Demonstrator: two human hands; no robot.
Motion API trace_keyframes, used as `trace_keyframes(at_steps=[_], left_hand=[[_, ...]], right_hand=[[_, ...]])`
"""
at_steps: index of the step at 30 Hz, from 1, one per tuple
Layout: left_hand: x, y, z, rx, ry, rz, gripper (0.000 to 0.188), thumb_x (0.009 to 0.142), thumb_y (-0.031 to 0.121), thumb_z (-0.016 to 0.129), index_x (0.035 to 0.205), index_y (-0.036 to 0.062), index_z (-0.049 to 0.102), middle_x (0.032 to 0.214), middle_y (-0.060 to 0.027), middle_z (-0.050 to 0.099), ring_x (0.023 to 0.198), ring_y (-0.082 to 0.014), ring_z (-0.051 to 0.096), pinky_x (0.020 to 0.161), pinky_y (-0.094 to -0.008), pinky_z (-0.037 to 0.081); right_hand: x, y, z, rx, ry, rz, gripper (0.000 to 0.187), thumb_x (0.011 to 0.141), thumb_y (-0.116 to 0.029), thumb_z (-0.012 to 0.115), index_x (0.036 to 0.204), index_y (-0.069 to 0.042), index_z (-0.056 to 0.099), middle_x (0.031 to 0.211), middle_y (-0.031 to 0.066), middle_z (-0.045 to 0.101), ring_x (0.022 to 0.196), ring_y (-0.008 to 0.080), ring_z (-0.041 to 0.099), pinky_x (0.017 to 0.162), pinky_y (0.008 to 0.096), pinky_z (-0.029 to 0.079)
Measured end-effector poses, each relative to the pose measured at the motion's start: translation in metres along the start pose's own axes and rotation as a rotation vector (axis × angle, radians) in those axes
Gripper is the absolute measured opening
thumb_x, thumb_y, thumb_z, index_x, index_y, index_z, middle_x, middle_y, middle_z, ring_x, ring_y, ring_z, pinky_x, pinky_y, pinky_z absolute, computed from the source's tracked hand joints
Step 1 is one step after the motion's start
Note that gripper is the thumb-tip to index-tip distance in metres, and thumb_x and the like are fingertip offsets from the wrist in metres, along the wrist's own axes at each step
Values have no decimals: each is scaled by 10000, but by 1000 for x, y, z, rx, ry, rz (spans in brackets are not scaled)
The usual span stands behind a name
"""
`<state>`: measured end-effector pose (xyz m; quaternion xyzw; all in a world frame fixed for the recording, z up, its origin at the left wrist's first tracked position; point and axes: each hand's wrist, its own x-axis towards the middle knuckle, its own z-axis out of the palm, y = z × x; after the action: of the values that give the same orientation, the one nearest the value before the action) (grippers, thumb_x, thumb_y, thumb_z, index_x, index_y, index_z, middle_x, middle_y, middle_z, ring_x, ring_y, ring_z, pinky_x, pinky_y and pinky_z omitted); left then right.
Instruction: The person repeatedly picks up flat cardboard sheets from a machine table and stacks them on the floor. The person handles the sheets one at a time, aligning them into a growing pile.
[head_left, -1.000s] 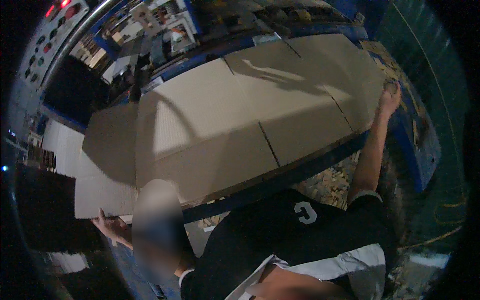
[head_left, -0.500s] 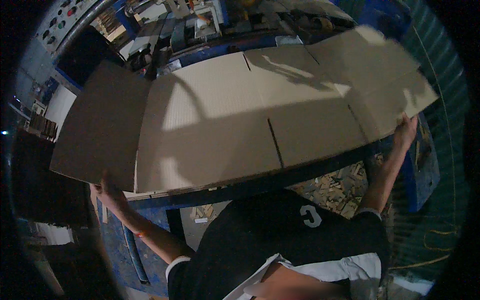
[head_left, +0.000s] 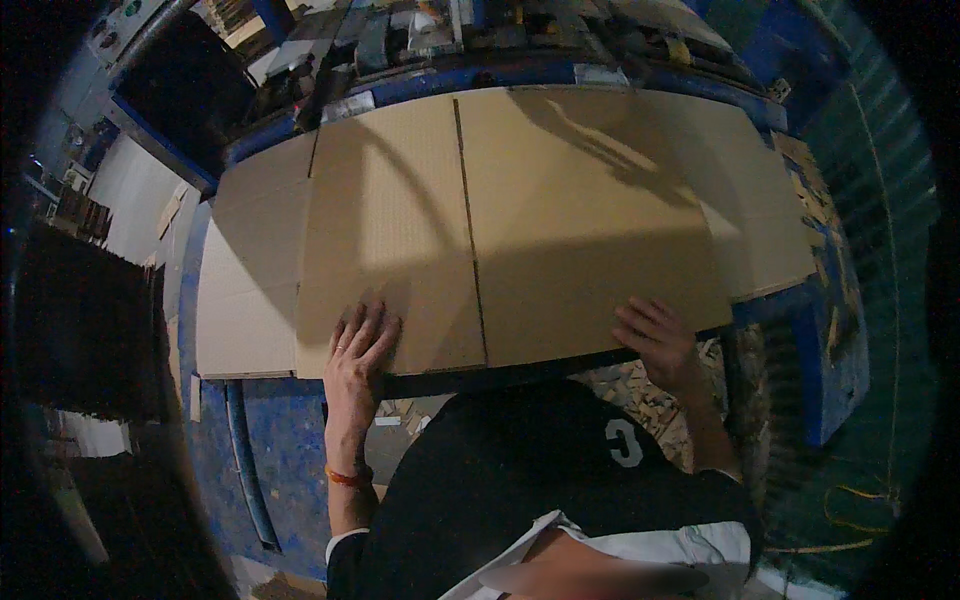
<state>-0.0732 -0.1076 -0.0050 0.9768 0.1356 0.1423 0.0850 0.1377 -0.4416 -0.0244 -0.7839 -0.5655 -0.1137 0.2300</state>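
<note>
Seemingly, steadying is the step in hand: the cardboard (head_left: 560, 220) lies across the blue bench (head_left: 780, 302). At the bench's near side, left hand (head_left: 355, 365) rests, fingers spread, gripping nothing; right hand (head_left: 662, 345) half-curls, its hold unclear. Moving calls for even pressure.

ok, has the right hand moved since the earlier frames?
Yes: the right hand has moved left, away from the blue panel at the right, and is now at the cardboard's near edge.
</note>
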Motion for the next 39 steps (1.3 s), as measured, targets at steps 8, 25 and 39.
trace_keyframes(at_steps=[8, 25, 39], left_hand=[[23, -19, 1, -9, 17, 40, 397, 810, 137, 484, 1200, 177, 547, 1302, -70, 457, 1231, -261, 395, 1053, -463, 218], [204, -112, 51, 152, 344, 94, 532, 809, 269, 554, 1315, 190, 407, 1310, -85, 433, 1207, -318, 379, 1000, -543, 232], [133, -149, 5, 86, 754, -235, 664, 786, 399, 642, 1237, -29, 411, 1210, -225, 483, 1085, -373, 482, 874, -393, 434]], right_hand=[[19, 66, -12, -177, -264, 0, 548, 733, -361, 608, 1217, -129, 499, 1309, 106, 427, 1231, 303, 362, 1013, 450, 300], [169, 195, 58, -370, -282, 509, 637, 811, -604, 407, 1296, -191, 396, 1394, 36, 318, 1286, 288, 286, 1001, 497, 287], [98, 159, -7, -273, 199, 565, 432, 842, -397, 511, 1184, -134, 502, 1184, 151, 452, 1093, 339, 409, 931, 448, 317]])
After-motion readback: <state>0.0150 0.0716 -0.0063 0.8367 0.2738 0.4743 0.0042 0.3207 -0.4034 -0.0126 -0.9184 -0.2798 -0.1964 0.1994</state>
